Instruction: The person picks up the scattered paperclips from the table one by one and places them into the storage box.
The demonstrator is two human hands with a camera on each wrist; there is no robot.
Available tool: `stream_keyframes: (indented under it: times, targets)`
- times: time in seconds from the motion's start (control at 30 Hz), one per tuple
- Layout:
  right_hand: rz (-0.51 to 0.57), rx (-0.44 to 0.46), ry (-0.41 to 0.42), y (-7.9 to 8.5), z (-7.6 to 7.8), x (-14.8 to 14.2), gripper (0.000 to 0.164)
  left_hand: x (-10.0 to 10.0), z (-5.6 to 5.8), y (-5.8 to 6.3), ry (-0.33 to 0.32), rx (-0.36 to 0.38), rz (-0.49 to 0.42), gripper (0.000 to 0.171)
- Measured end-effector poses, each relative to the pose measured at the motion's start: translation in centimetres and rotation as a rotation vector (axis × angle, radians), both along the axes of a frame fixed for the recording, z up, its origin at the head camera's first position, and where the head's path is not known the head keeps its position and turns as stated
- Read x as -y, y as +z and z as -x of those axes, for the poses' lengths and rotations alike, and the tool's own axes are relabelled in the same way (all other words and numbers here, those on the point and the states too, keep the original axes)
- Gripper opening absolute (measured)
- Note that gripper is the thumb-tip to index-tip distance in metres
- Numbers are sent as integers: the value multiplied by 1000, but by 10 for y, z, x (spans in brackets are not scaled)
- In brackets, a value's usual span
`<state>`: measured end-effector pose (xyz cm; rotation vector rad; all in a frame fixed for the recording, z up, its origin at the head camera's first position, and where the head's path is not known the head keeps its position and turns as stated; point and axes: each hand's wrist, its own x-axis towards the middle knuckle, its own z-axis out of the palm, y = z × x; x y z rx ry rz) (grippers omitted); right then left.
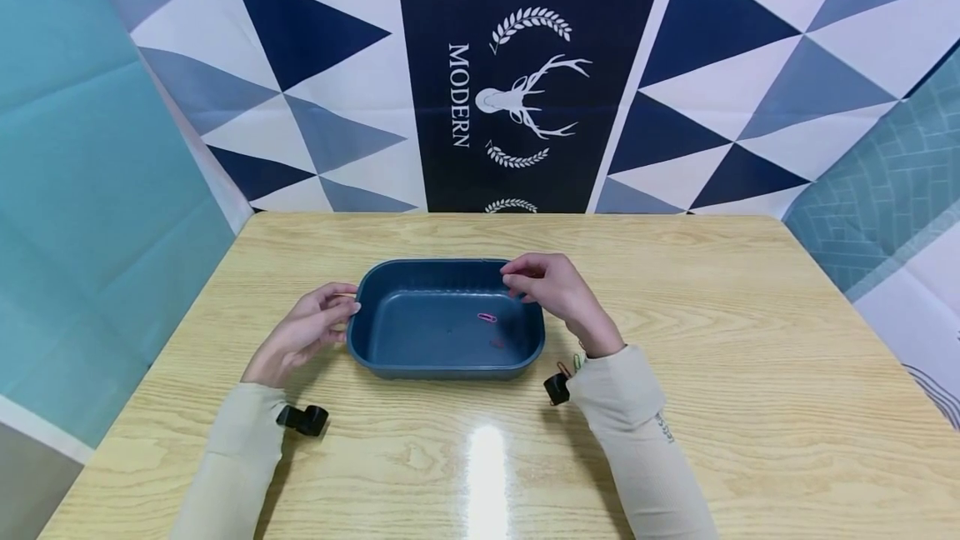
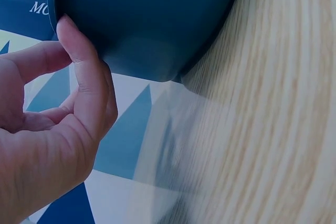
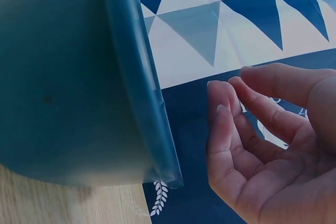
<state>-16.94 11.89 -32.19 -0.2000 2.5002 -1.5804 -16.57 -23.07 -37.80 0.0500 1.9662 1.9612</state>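
A dark blue plastic tub (image 1: 446,372) with rounded corners stands on the table. On its floor lie a pink paper clip (image 1: 487,317) and, nearer the front, a faint, blurred reddish clip (image 1: 497,344). My left hand (image 1: 311,327) holds the tub's left end, thumb at the rim (image 2: 51,3). Above the right rim hangs my right hand (image 1: 551,282), its fingers (image 3: 220,135) loosely bent and nothing visible between them and the thumb. Beneath the right wrist, an orange paper clip (image 1: 564,370) and a green one (image 1: 577,362) lie on the table, partly hidden by the sleeve.
The wood-grain table (image 1: 405,457) extends around the tub. A patterned cloth (image 1: 330,90) with triangles and a deer print hangs behind it. Small black wrist cameras sit under the left cuff (image 1: 247,419) and right cuff (image 1: 618,382).
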Motion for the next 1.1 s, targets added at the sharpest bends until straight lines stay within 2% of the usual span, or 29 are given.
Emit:
stream_keyframes:
  times: [0.57,0.87,1.1]
  targets:
    - [-8,7,-2,2,-1,-1,28,0,2,-3,8,0,6,38]
    - [3,-4,42,-2,2,-2,31,1,1,-1,8,-1,5,39]
    - [-8,-19,28,-1,1,-4,30,1,0,1,2,2,7,41]
